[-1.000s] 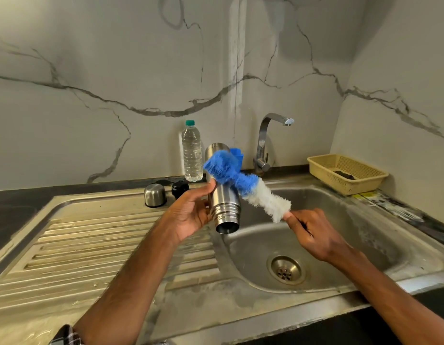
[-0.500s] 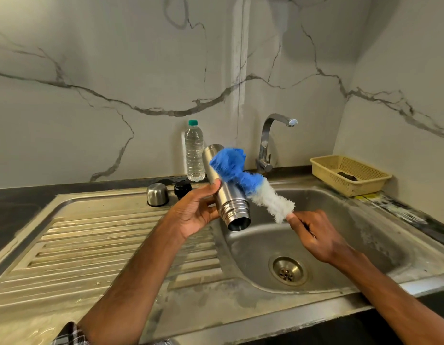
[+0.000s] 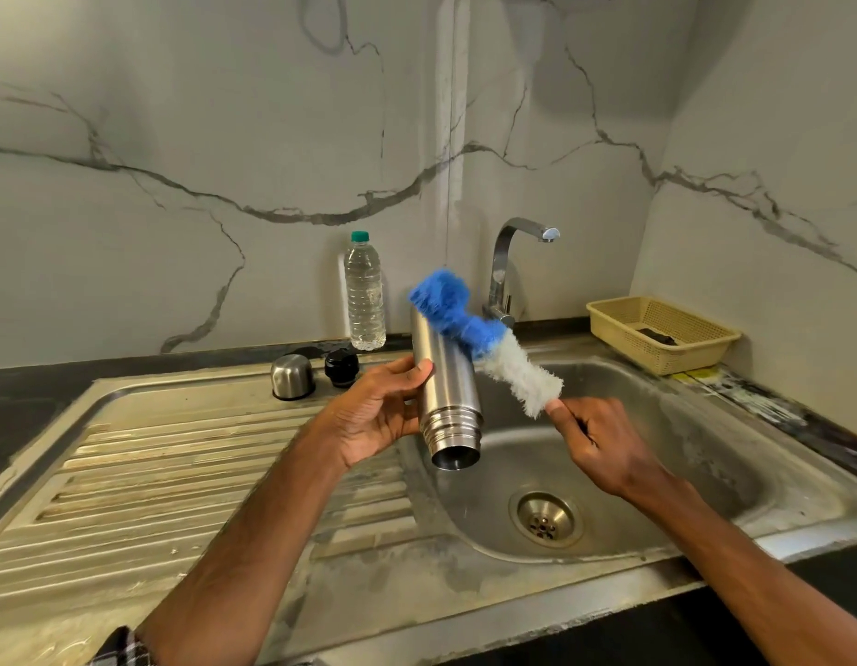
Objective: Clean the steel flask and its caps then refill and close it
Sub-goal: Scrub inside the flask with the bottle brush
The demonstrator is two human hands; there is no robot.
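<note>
Marble-veined walls back a steel sink (image 3: 705,449) set in a dark worktop (image 3: 32,391); over the basin's left rim the left grip (image 3: 378,415) wraps the steel flask (image 3: 446,377) round its middle, thumb on top, with the open mouth tipped down toward the wearer; the right grip (image 3: 595,439), near the flask's neck, pinches the handle of a bottle brush (image 3: 484,343), whose white bristles begin at its fingertips and whose blue head lies against the flask's far end. By my reading the outside of the body is being scrubbed; the inside, the caps and the refill look yet to come. The next move probably calls for drawing the brush along the wall while the left grip turns the flask, or swinging the head round to the mouth below that grip. Beyond the left grip, well apart, stand a steel cap (image 3: 292,377) and a black cap (image 3: 341,367), with a water bottle (image 3: 365,295) behind them; a tap (image 3: 506,266) rises beyond the brush, no water visibly running; a yellow basket (image 3: 657,334) sits far beyond the right grip; nothing stands between brush and flask.
</note>
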